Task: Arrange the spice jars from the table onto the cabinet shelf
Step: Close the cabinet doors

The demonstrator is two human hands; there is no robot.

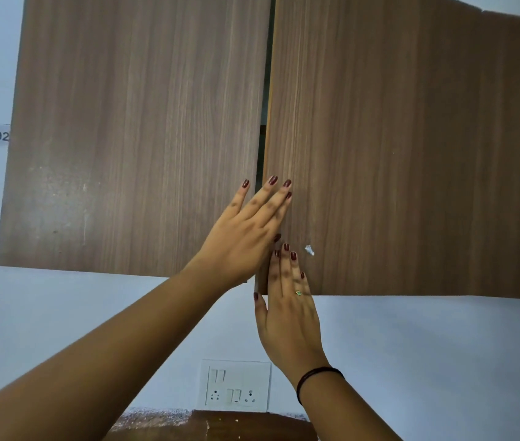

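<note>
Hands, left hand (242,237) and right hand (287,300), flat-fingered (nothing held) on wood-grain cabinet doors (411,148), slightly ajar.

The scene is evenly and softly lit, moderately bright, with a cool bluish cast on the wall (427,361). No hard glare appears; the wood-grain cabinet doors (137,132) show only a faint pale sheen low on the left one. Soft shadows fall beside the fingers of the left hand (239,237) and right hand (290,310) on the door. Wide-angle distortion bows the door edges outward. The switch plate (235,386) looks slightly soft, and the forearms blur near the bottom edge.
</note>
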